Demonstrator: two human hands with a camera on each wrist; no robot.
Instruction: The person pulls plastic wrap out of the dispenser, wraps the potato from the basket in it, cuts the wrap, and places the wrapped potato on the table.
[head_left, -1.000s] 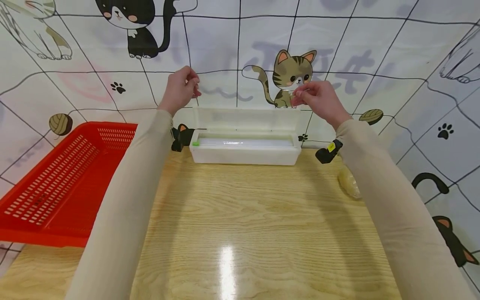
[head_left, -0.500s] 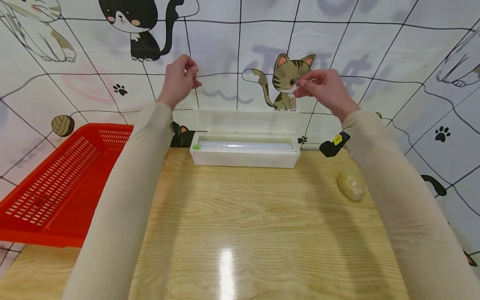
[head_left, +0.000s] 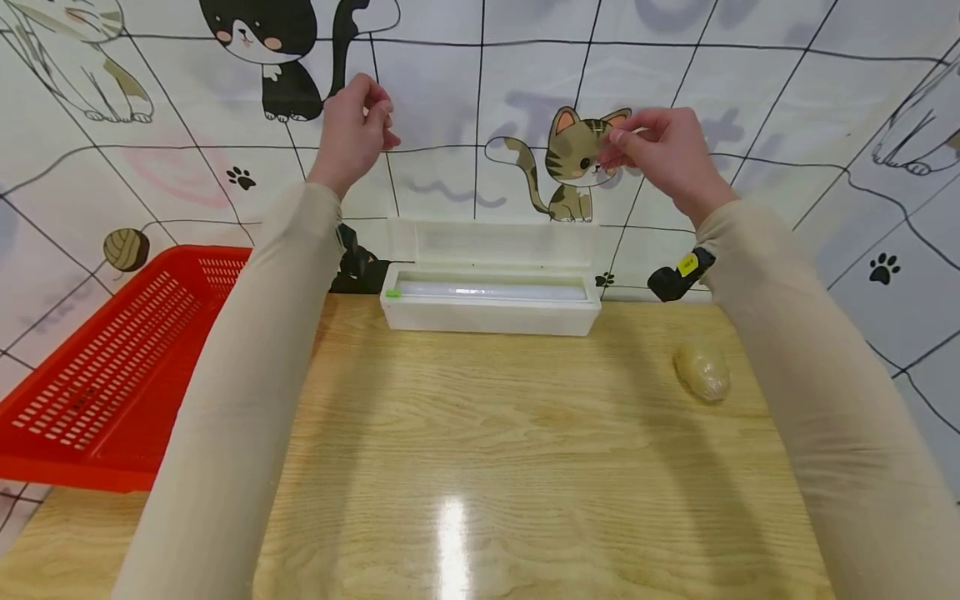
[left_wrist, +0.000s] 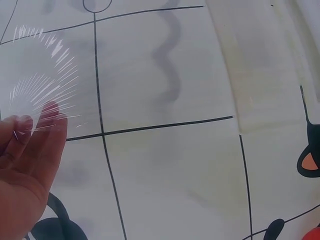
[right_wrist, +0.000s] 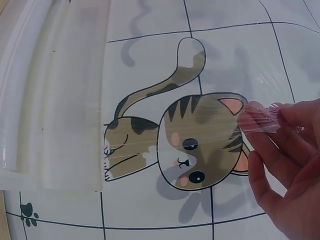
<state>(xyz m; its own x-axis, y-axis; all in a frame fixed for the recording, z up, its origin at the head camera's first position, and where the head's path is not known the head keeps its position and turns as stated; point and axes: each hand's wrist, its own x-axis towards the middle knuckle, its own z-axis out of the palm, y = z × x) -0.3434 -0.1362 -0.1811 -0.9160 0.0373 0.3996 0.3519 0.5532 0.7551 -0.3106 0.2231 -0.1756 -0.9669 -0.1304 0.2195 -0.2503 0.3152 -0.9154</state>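
Note:
A nearly invisible sheet of cling film (right_wrist: 267, 119) is held at its edge by both hands, above the open dispenser box. My left hand (head_left: 352, 129) pinches it between thumb and fingers; creases in the film (left_wrist: 55, 90) fan out from those fingertips in the left wrist view. The right hand (head_left: 667, 154) pinches it at the other side, where it bunches at the fingertips. Below and between the hands, the long white cling film box (head_left: 491, 319) stands with its lid (head_left: 495, 243) tipped back. The film roll (head_left: 487, 292) lies inside, and a green slider (head_left: 393, 293) sits at the box's left end.
On the left stands a red perforated plastic basket (head_left: 135, 408), partly behind the left sleeve. A yellowish rounded item wrapped in clear film (head_left: 702, 372) lies on the wooden table (head_left: 480, 433) at the right. Behind the box rises a wall covering (head_left: 442, 92) printed with cats.
Both hands have risen higher above the box, the right one also moving rightward. The wrapped yellowish item has come out from behind the right sleeve into full view.

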